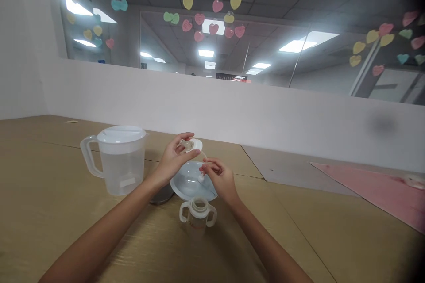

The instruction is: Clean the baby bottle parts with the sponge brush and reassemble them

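Note:
My left hand is closed around a bottle's nipple top, a clear teat in a white ring, tilted with the teat toward the left. From the ring a thin straw runs down to my right hand, whose fingers pinch it. A small white weight shows below those fingers. Both hands are above a pale blue bowl. In front of the bowl stands an upright baby bottle with two side handles and an open mouth.
A clear lidded pitcher stands at the left, its handle outward. A dark round object lies partly hidden beside the bowl. On the right is a pink sheet. A white wall with windows above it bounds the tan tabletop.

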`<state>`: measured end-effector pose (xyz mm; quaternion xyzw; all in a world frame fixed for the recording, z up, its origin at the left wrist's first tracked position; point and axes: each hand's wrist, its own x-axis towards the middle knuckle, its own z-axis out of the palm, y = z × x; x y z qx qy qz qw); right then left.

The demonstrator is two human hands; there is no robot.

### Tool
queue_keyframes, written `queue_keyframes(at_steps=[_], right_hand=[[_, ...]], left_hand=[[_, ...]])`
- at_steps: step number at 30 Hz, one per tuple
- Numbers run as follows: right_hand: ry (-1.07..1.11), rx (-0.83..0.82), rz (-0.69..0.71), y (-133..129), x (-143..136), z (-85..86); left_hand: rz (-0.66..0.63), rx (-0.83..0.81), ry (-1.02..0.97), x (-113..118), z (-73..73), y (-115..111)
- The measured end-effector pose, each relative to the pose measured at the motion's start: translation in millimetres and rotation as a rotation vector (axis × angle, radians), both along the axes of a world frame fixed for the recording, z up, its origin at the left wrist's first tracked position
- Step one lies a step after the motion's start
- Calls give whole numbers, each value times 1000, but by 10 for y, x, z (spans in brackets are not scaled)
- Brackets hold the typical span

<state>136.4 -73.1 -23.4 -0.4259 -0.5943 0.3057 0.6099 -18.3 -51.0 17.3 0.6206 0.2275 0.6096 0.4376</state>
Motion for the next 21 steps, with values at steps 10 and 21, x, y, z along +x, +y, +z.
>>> queue_keyframes(at_steps=[10, 21], right_hand=[[-45, 36, -244, 218, 201, -189], [-888, 50, -302, 327, 344, -409]], left_hand=[[-9, 11, 84, -34, -59, 127], [63, 176, 358, 19, -165, 157]])
